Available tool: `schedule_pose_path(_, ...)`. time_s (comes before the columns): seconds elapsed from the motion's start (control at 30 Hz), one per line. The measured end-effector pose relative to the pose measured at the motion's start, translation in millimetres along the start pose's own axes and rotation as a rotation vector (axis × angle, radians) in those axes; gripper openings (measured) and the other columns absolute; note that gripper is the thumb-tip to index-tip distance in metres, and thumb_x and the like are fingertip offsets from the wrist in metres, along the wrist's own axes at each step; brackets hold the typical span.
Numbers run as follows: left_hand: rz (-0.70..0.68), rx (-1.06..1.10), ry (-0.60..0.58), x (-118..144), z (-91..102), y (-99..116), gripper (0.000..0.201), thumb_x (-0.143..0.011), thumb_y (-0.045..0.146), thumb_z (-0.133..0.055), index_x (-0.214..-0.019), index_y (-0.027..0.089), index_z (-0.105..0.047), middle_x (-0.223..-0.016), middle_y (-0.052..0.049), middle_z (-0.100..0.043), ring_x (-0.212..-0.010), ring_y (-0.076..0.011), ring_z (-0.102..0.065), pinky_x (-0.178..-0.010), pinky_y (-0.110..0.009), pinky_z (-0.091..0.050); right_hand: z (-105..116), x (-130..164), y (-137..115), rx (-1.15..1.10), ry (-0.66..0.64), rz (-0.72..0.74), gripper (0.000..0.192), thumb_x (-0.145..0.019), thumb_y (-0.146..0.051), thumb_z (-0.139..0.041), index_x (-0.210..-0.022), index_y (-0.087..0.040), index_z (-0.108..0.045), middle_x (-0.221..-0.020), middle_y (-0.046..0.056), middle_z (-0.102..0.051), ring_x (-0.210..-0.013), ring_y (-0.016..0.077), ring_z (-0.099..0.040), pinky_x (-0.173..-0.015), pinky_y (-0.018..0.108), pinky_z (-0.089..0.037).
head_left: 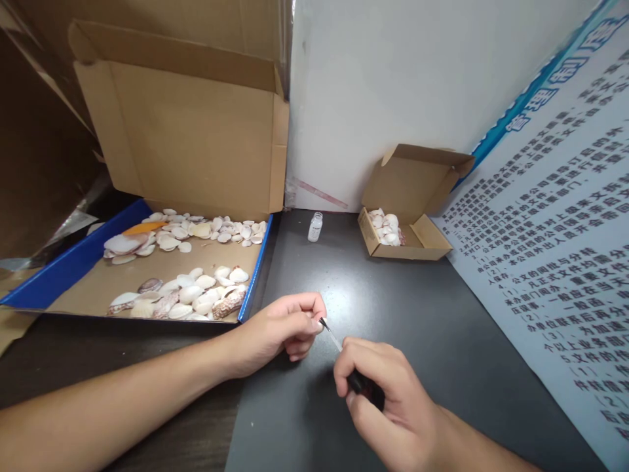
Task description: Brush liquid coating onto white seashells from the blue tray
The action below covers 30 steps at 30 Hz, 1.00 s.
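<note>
My right hand grips the black cap of a thin brush, whose tip points up-left to my left hand. My left hand is closed, its fingertips pinched around something small that I cannot make out, right at the brush tip. Both hands hover low over the dark table. A small clear glass bottle stands uncapped at the back of the table, well beyond both hands.
A large open cardboard box with a blue rim lies at the left, holding several seashells. A small open cardboard box with a few shells sits back right. A printed poster leans along the right side.
</note>
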<state>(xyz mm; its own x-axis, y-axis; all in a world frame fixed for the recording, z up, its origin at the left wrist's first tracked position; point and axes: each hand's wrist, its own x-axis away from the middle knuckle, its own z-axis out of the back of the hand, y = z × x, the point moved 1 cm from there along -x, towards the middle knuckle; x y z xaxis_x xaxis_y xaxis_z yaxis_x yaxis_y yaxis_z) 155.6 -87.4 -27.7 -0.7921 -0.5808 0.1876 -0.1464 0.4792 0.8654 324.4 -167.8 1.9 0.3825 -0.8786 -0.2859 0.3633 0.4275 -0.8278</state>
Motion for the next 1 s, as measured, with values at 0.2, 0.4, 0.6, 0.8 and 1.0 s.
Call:
schedule_pose_path(0.2, 0.005, -0.021, 0.001, 0.9, -1.4, 1.3, 0.017, -0.081, 0.027, -0.06, -0.075, 0.02, -0.046, -0.053, 0.009, -0.033, -0.048, -0.0078, -0.025, -0.048, -0.021, -0.027, 1.0, 0.5, -2.8, -0.006, 0.058, -0.006, 0.013, -0.064, -0.008, -0.039, -0.067, -0.021, -0.041, -0.057, -0.005, -0.038, -0.05, 0.0091, -0.035, -0.049, 0.022, -0.027)
schedule_pose_path(0.4, 0.009, -0.041, 0.002, 1.3, -1.6, 1.2, 0.018, -0.081, 0.027, -0.06, -0.075, 0.02, -0.046, -0.052, 0.009, -0.033, -0.048, -0.0076, -0.025, -0.048, -0.021, -0.027, 0.8, 0.3, -3.1, 0.012, 0.025, -0.07, 0.013, -0.064, -0.008, -0.04, -0.067, -0.021, -0.042, -0.056, -0.005, -0.038, -0.049, 0.0092, -0.034, -0.047, 0.022, -0.027)
schedule_pose_path(0.6, 0.023, -0.044, 0.008, 1.2, -2.4, 2.2, 0.016, -0.079, 0.025, -0.059, -0.073, 0.02, -0.045, -0.052, 0.009, -0.033, -0.047, -0.0076, -0.027, -0.048, -0.021, -0.027, 2.7, -0.4, -4.1, 0.0, 0.022, -0.031, 0.011, -0.067, -0.011, -0.039, -0.069, -0.021, -0.043, -0.059, -0.004, -0.041, -0.052, 0.0097, -0.038, -0.05, 0.022, -0.029)
schedule_pose_path(0.8, 0.01, 0.001, 0.037, 1.2, -4.1, 4.2, 0.016, -0.079, 0.026, -0.059, -0.073, 0.019, -0.046, -0.055, 0.009, -0.033, -0.047, -0.0067, -0.026, -0.048, -0.021, -0.027, 2.4, 1.5, -0.8, 0.019, 0.034, -0.143, 0.012, -0.067, -0.01, -0.039, -0.069, -0.022, -0.042, -0.054, -0.006, -0.034, -0.047, 0.0098, -0.031, -0.046, 0.023, -0.024)
schedule_pose_path(1.0, 0.015, 0.021, 0.052, 1.6, -5.6, 6.3, 0.014, -0.077, 0.024, -0.059, -0.073, 0.019, -0.047, -0.054, 0.009, -0.031, -0.047, -0.007, -0.025, -0.047, -0.021, -0.026, 2.4, 2.1, -3.7, -0.041, 0.031, 0.053, 0.011, -0.068, -0.012, -0.042, -0.072, -0.022, -0.043, -0.06, -0.003, -0.043, -0.053, 0.0115, -0.04, -0.052, 0.024, -0.031)
